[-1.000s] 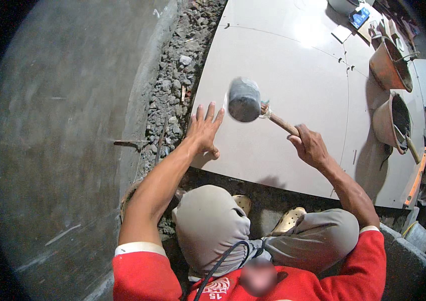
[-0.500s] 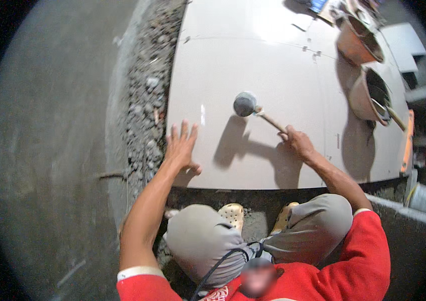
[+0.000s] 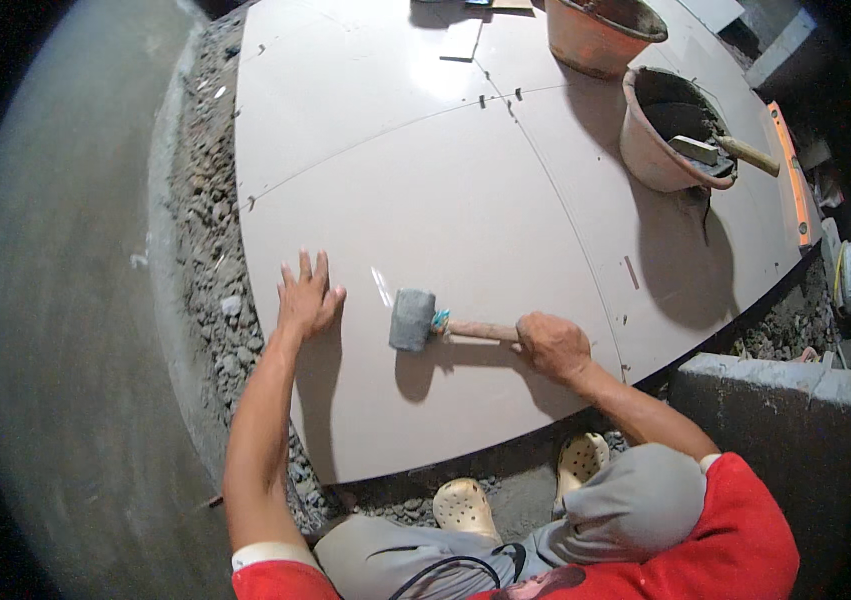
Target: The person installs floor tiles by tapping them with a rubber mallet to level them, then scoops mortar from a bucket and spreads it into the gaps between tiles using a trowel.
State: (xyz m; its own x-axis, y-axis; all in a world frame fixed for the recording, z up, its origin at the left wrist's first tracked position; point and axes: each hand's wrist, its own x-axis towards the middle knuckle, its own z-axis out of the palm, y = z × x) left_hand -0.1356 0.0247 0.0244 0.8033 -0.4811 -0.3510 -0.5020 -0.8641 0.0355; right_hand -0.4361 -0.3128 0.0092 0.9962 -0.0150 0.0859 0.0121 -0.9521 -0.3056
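Note:
My right hand (image 3: 555, 346) is wrapped round the wooden handle of a rubber mallet (image 3: 412, 320). The mallet's grey-black head hangs just over a large, pale, glossy floor tile (image 3: 465, 220), its shadow falling below it; whether it touches cannot be told. Blue material is tied where handle meets head. To the left, my left hand (image 3: 308, 300) is open, fingers spread, at or on the tile near its left edge. Small dark spacers (image 3: 500, 98) sit at the joint with the neighbouring tiles.
A bucket (image 3: 657, 150) with a wooden-handled tool inside stands on the tiles at right, another bucket (image 3: 600, 40) behind it. An orange level (image 3: 790, 175) lies along the right edge. Gravel (image 3: 215, 190) borders the left side, beside grey concrete (image 3: 75, 280). A concrete block (image 3: 785, 400) stands near right.
The view has shifted and turned. The mallet has come down closer to the tile, its head now side-on. My left hand stays spread near the tile's left edge.

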